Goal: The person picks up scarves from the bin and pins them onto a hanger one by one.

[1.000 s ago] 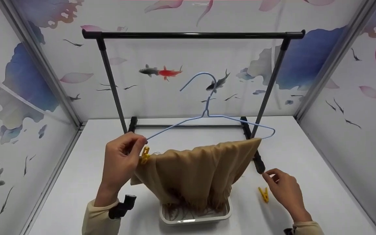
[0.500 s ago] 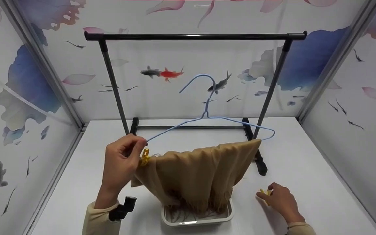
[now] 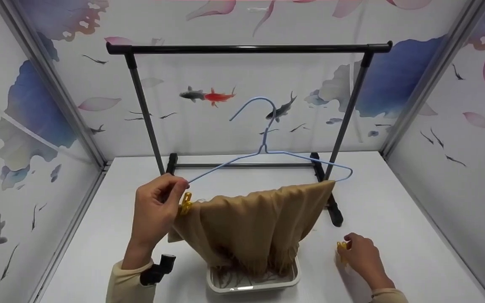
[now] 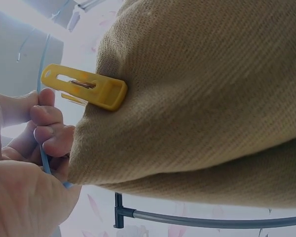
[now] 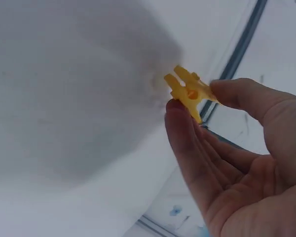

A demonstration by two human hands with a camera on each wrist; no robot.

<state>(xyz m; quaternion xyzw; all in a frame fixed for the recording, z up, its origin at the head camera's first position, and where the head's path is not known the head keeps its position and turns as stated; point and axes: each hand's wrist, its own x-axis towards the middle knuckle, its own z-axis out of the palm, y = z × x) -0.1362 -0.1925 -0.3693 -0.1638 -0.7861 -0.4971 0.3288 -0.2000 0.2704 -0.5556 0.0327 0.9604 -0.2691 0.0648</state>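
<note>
My left hand grips the left end of a blue wire hanger, thumb against fingers. A tan fringed scarf drapes over the hanger's lower bar. Near that hand a yellow clothespin clamps the scarf's edge in the left wrist view. At the right of the table, my right hand pinches a second yellow clothespin between thumb and fingers; the right wrist view has it clear of the scarf. The scarf's right end carries no visible clothespin.
Below the scarf's fringe sits a white rectangular basin. Behind the hanger stands a black clothes rack on the white table. Printed panels wall in the table at the back and sides.
My right hand has moved down from beside the rack's foot to the clothespin on the table and taken hold of it. The left hand and hanger stay nearly still.
</note>
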